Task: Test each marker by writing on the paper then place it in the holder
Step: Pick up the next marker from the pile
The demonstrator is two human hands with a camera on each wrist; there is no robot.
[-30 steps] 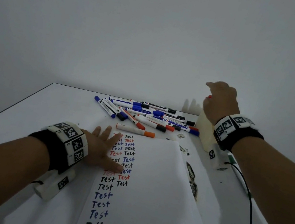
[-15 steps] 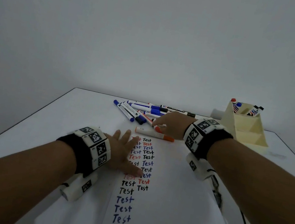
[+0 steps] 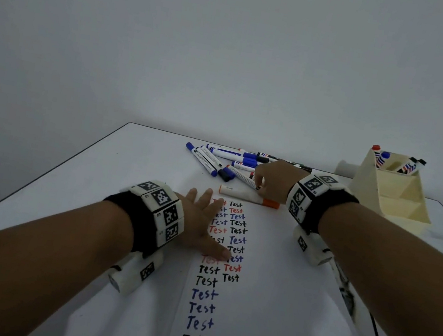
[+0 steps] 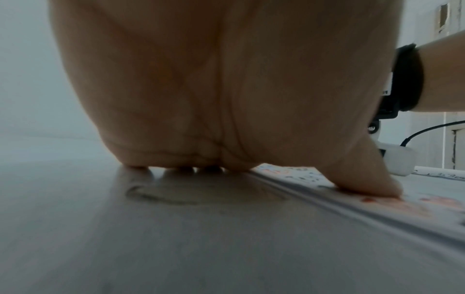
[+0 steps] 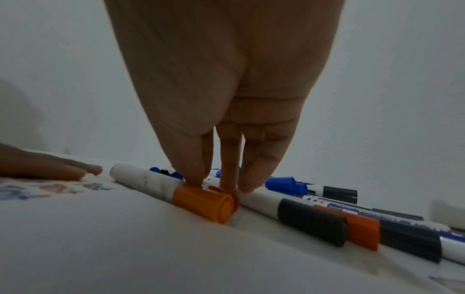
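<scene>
While left hand (image 3: 199, 222) lies flat on paper (image 3: 264, 307), right hand (image 3: 273, 181) grip pinches red-capped marker (image 5: 221, 191).

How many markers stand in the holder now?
4, in the holder: red-capped marker and blue-capped marker back left, two black-capped markers back right. Others may be hidden.

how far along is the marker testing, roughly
Partly done. The paper carries two columns of "Test", and a few markers stand in the holder. In hand: the left hand lies flat on the paper, while the right hand reaches into the pile of markers, fingertips down at a marker, no firm grip visible yet. Left: that pile and the orange-capped marker.
</scene>
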